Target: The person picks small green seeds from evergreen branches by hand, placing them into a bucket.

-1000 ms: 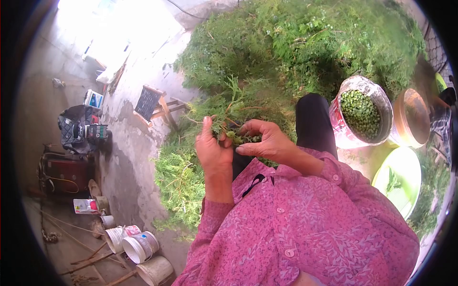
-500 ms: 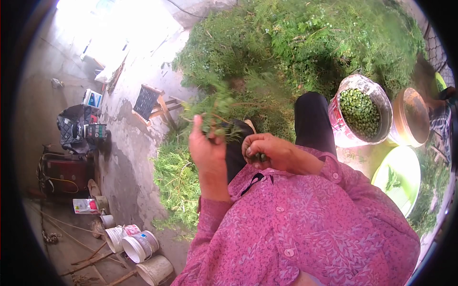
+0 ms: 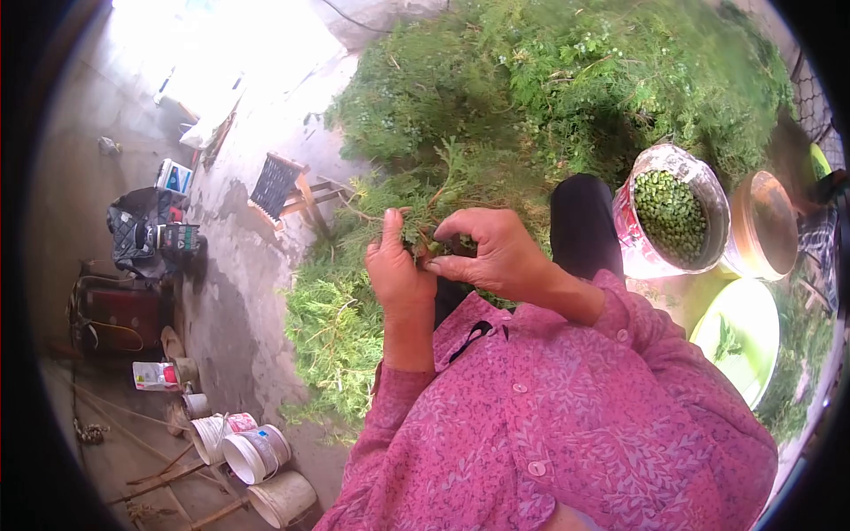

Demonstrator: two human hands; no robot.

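Observation:
In front of my lap, my left hand (image 3: pixel 400 276) grips a leafy evergreen sprig (image 3: pixel 436 196), its thumb pointing up. My right hand (image 3: pixel 501 255) meets it at the sprig's base, thumb and forefinger bent around small green seed cones (image 3: pixel 434 248). The inside of the right palm is mostly hidden. To my right stands a stained, pinkish-white bucket (image 3: pixel 630 221) holding many loose green cones (image 3: pixel 670 217).
A large heap of evergreen branches (image 3: pixel 567 80) spreads ahead. Right of the bucket are a tan bucket (image 3: pixel 768 221) and a pale green basin (image 3: pixel 739 336). A low woven stool (image 3: pixel 277 190) and several white buckets (image 3: pixel 257 457) stand to the left.
My right hand has moved up and left from my lap to the sprig in my left hand. The left hand has shifted slightly right and down.

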